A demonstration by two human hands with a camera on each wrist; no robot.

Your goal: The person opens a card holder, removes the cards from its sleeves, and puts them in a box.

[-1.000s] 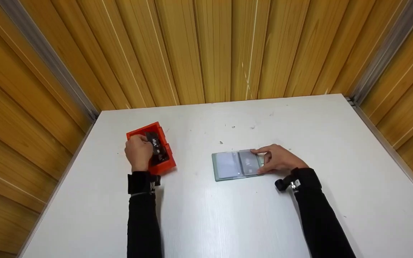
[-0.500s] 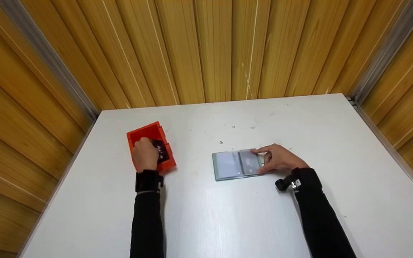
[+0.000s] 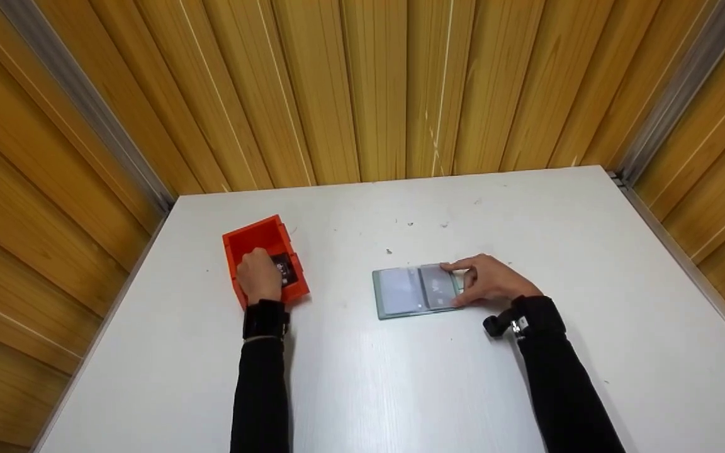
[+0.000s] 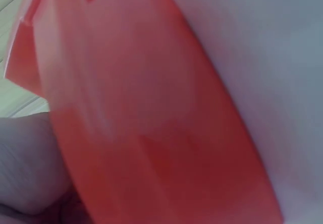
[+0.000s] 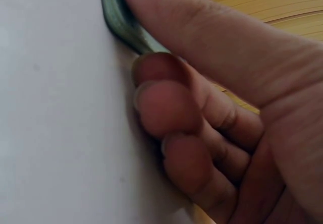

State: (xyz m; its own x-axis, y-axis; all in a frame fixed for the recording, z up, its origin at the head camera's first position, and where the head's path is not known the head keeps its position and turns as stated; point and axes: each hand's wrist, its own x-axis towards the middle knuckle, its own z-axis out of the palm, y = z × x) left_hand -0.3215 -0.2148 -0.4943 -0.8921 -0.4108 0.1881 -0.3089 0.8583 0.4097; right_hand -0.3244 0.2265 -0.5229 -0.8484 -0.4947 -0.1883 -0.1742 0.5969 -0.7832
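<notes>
My left hand reaches down into a red plastic bin at the left of the table. Its fingers are hidden inside, and whether they pinch anything is not visible. Beside the knuckles lies a dark card with pale lettering. The left wrist view shows mostly the bin's wall. On the table, a card holder with clear sleeves and a green cover lies spread open, a card showing through its right sleeve. My right hand holds its right end between thumb and forefinger; the other fingers curl beneath the thumb.
The white table carries small dark marks near its back. Wood-patterned panels rise behind it and at both sides. A gap of white tabletop separates the bin from the card holder.
My left hand has moved right and toward me within the bin. A lettered card that stood tilted by its fingers now shows only partly, lower down. My right hand stays in place.
</notes>
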